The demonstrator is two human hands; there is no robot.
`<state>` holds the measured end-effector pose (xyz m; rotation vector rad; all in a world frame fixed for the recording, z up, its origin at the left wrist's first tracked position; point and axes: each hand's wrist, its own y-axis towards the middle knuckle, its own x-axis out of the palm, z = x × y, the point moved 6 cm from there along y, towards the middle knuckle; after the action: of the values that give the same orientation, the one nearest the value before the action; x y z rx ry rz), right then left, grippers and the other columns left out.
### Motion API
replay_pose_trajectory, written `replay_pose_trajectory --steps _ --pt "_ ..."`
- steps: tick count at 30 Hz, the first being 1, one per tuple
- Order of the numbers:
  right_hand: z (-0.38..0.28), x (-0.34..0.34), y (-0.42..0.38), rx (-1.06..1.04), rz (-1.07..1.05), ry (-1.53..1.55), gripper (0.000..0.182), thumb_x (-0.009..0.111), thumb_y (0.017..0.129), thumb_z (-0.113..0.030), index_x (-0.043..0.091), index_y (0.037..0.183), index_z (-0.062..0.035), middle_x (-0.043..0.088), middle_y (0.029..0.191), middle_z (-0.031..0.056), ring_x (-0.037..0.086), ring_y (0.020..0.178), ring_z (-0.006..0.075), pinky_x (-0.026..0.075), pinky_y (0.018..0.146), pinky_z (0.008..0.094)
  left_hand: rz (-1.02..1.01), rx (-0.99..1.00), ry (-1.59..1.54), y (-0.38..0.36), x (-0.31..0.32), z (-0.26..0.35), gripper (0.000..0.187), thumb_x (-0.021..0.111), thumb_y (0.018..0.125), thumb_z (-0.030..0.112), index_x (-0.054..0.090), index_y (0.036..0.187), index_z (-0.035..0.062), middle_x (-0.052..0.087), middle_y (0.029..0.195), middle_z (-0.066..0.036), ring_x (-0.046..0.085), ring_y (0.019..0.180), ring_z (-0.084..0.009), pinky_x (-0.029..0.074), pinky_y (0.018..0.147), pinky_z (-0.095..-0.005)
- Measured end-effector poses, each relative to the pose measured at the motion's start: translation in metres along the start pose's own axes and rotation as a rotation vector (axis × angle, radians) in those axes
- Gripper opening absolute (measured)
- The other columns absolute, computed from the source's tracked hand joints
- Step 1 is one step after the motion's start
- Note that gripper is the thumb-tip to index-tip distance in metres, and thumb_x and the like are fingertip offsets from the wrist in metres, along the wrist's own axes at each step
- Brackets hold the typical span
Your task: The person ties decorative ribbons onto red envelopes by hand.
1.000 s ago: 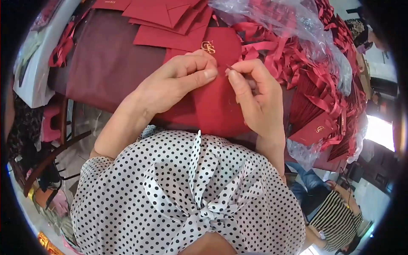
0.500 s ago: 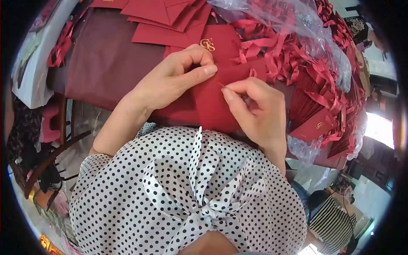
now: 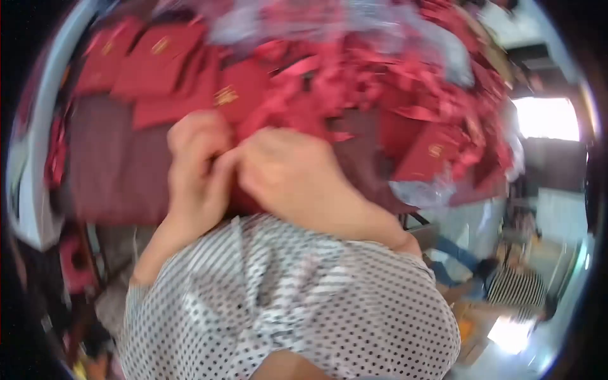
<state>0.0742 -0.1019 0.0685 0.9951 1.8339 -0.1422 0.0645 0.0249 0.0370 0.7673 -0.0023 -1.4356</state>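
Note:
My left hand [image 3: 199,161] and my right hand [image 3: 291,174] are close together at the table's near edge, their thumbs and fingers meeting. Both look curled closed, though motion blurs them. Red material shows between and behind them, but what the fingers pinch is hidden. Just beyond lies a red envelope [image 3: 244,82] with a gold monogram. More red envelopes [image 3: 158,60] overlap to the left of it. Red satin ribbons [image 3: 354,76] lie in a tangled heap beyond my right hand.
A dark maroon cloth [image 3: 114,164] covers the table. Clear plastic wrap [image 3: 437,38] lies over the heap, and a monogrammed red envelope [image 3: 430,152] rests at right. A white panel [image 3: 31,209] stands at left. A person in a striped top [image 3: 516,291] is at lower right.
My hands have come together from being apart, the right one crossing leftward to the left one. The view has turned, so the table's things appear shifted.

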Motion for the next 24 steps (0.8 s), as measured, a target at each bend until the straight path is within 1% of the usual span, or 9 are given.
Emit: replay_pose_trajectory --steps 2,5,7,11,12,16,18,19,24 --pt "-0.006 0.000 -0.002 -0.133 -0.112 -0.112 0.019 0.053 0.076 -0.013 0.062 0.091 -0.0072 0.059 0.086 0.0068 0.060 0.083 0.0235 0.050 0.073 0.0370 0.061 0.094 0.075 -0.002 -0.001 0.014 0.012 0.062 0.077 -0.002 0.053 0.084 0.0024 0.055 0.097 -0.014 0.050 0.095 -0.0300 0.038 0.087 -0.0370" --pt "0.010 0.000 -0.001 -0.070 -0.026 0.057 0.014 0.054 0.080 -0.015 0.056 0.085 -0.0031 0.059 0.084 0.0124 0.060 0.081 0.0282 0.050 0.071 0.0392 0.027 -0.191 -0.140 -0.005 -0.005 -0.001 0.001 0.053 0.086 -0.001 0.052 0.087 -0.0013 0.055 0.100 -0.013 0.051 0.099 -0.0252 0.039 0.089 -0.0331" --pt "0.018 0.006 0.000 0.056 -0.080 0.210 0.034 0.066 0.078 -0.023 0.048 0.097 -0.0012 0.061 0.087 0.0159 0.062 0.081 0.0348 0.049 0.066 0.0438 -0.149 -0.393 -0.292 -0.021 -0.004 -0.021 0.014 0.045 0.097 0.009 0.051 0.101 -0.0028 0.052 0.105 -0.006 0.048 0.099 -0.0136 0.037 0.091 -0.0257" --pt "0.011 0.004 -0.008 -0.084 0.098 0.124 0.032 0.067 0.077 -0.019 0.052 0.100 -0.0012 0.052 0.096 0.0141 0.062 0.082 0.0305 0.052 0.064 0.0396 -0.220 -0.075 -0.054 -0.009 -0.006 -0.001 0.016 0.043 0.097 0.008 0.052 0.105 -0.0024 0.053 0.102 -0.004 0.050 0.096 -0.0114 0.038 0.088 -0.0240" --pt "0.012 0.002 -0.013 -0.013 0.043 0.146 0.028 0.067 0.077 -0.017 0.053 0.096 -0.0012 0.049 0.100 0.0128 0.063 0.081 0.0277 0.053 0.060 0.0383 -0.193 -0.243 -0.199 -0.012 -0.006 -0.002 0.018 0.042 0.097 0.005 0.053 0.107 -0.0040 0.054 0.102 -0.006 0.051 0.096 -0.0135 0.039 0.089 -0.0251" --pt "0.003 -0.007 -0.015 -0.127 0.065 0.129 0.026 0.068 0.076 -0.015 0.052 0.092 -0.0018 0.048 0.099 0.0126 0.061 0.079 0.0271 0.053 0.059 0.0381 -0.380 -0.216 -0.167 -0.001 -0.008 -0.006 0.012 0.051 0.090 0.003 0.058 0.098 -0.0038 0.057 0.103 -0.010 0.053 0.096 -0.0161 0.040 0.086 -0.0263" --pt "-0.001 -0.007 -0.016 -0.215 0.068 0.180 0.022 0.065 0.078 -0.013 0.053 0.093 -0.0036 0.052 0.093 0.0135 0.060 0.082 0.0322 0.052 0.067 0.0404 -0.541 -0.190 -0.059 0.009 -0.005 0.000 0.006 0.058 0.080 0.000 0.056 0.085 -0.0015 0.055 0.091 -0.012 0.050 0.095 -0.0286 0.041 0.084 -0.0360" --pt "0.003 -0.007 -0.017 -0.147 0.042 0.254 0.020 0.064 0.079 -0.013 0.053 0.092 -0.0042 0.051 0.091 0.0127 0.059 0.082 0.0310 0.051 0.066 0.0410 -0.643 0.044 -0.018 0.022 -0.005 0.020 0.011 0.062 0.077 0.004 0.055 0.084 -0.0007 0.054 0.088 -0.013 0.048 0.095 -0.0328 0.039 0.087 -0.0399" --pt "0.000 -0.013 -0.025 -0.164 0.092 0.190 0.025 0.070 0.077 -0.015 0.055 0.094 -0.0052 0.051 0.093 0.0093 0.061 0.078 0.0258 0.052 0.063 0.0341 -0.509 0.094 -0.061 0.019 -0.007 0.027 0.012 0.066 0.076 0.008 0.054 0.077 0.0035 0.049 0.090 -0.009 0.048 0.093 -0.0265 0.038 0.086 -0.0343"
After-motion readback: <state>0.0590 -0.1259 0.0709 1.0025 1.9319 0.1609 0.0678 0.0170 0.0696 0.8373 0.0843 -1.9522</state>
